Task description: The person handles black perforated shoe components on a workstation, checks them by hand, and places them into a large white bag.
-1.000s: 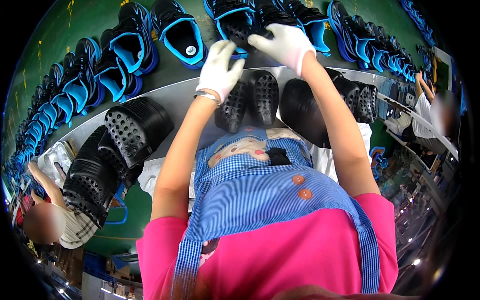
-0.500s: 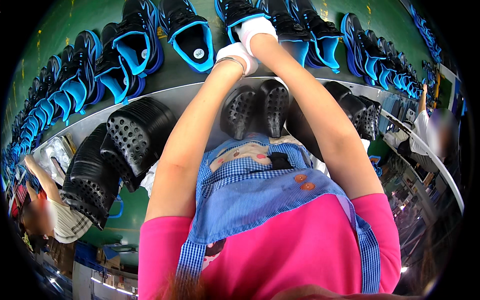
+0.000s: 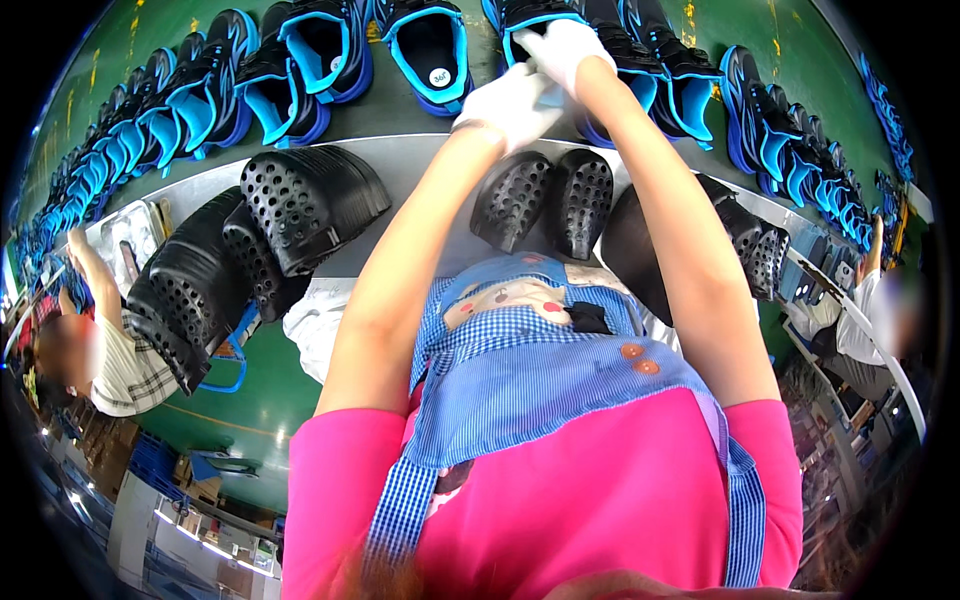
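At the top middle, a black sneaker [image 3: 545, 14] with a bright blue collar lies with its heel toward me. My left hand [image 3: 515, 108], in a white glove, is closed at the heel, where a bit of blue shows by its fingers. Gloved in white too, my right hand [image 3: 568, 55] grips the collar edge, its fingertips at the shoe opening. Both palms face away, so part of each grip is hidden. To the left sits another sneaker [image 3: 432, 48] with a round white label inside. More sneakers [image 3: 690, 95] stand close on the right.
Long rows of matching sneakers [image 3: 180, 115] cover the green surface. Black perforated shoe lasts [image 3: 512, 200] line the grey ledge [image 3: 420, 245] before me, with more lasts [image 3: 300, 205] at left. A co-worker [image 3: 120, 360] is at far left, another person [image 3: 870, 320] at far right.
The view has shifted, so the scene sits farther right. My left hand has come round to the sneaker's heel, and my right hand has moved along the collar.
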### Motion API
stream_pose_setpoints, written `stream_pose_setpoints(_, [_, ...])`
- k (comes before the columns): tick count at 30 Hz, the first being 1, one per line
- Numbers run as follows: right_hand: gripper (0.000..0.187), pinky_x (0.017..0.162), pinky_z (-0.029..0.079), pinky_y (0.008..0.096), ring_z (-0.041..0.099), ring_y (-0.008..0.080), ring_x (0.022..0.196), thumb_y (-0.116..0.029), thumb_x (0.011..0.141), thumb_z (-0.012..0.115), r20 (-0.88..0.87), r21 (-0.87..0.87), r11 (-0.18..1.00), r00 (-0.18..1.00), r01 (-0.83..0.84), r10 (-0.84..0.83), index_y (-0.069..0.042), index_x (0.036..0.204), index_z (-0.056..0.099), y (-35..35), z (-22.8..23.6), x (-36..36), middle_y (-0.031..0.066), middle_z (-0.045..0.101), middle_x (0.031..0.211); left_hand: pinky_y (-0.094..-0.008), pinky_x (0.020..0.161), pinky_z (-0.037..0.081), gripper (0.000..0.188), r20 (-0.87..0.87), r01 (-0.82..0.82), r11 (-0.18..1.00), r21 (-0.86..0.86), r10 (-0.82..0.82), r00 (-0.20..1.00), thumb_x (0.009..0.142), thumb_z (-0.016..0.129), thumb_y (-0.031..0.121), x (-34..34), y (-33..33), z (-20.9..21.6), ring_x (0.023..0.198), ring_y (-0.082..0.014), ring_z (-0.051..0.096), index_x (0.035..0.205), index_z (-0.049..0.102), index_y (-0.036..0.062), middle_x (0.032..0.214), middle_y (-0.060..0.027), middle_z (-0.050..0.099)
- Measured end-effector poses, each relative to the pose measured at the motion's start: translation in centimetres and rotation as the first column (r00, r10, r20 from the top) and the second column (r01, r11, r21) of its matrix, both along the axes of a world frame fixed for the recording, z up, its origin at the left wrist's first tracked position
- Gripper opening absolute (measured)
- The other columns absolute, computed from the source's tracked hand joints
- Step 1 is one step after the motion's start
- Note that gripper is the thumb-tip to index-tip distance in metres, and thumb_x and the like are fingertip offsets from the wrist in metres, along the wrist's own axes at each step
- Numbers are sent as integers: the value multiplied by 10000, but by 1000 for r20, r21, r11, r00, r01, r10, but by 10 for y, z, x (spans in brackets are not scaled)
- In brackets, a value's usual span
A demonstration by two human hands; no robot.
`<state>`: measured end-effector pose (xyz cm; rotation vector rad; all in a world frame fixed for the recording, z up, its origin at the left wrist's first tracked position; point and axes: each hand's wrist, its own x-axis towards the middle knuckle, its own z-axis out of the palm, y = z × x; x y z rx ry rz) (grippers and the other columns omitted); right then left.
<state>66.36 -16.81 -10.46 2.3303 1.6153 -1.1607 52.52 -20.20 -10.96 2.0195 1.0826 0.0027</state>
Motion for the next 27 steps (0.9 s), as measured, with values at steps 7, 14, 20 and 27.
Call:
stream_pose_setpoints(7, [310,835,483,440,603,362,943,-324,914,446,-249,402,913,951,-69,182,-95,1023,623,-96,51,-59,182,635,995,-432,869,458,264,-206,-63,646,761,334,920,796,675,242,-137,-24,106,1012,-295,574,1038,666,137,1095,-94,624])
stream_pose_setpoints(14, [318,846,484,444,616,361,961,-297,917,438,-387,250,915,834,-316,394,-52,993,625,-151,52,-101,192,649,1004,-474,843,528,708,-767,-129,870,476,483,422,705,725,469,-165,-44,132,1128,-440,508,1340,453,313,1456,-95,333])
stream_pose_setpoints(20, [315,845,485,431,620,353,953,-292,912,454,-342,193,935,873,-298,349,-51,991,640,-164,59,-72,193,653,1012,-459,799,533,708,-775,13,886,463,398,490,665,773,384,-167,-83,132,1089,-429,503,1305,482,294,1478,-52,270])
stream_pose_setpoints(27, [312,838,483,430,619,351,952,-296,913,462,-323,225,940,891,-256,320,-54,1006,636,-182,56,-50,188,651,1011,-466,816,505,771,-789,147,878,455,321,524,633,798,336,-188,-105,137,1128,-422,475,1330,469,323,1474,-45,298])
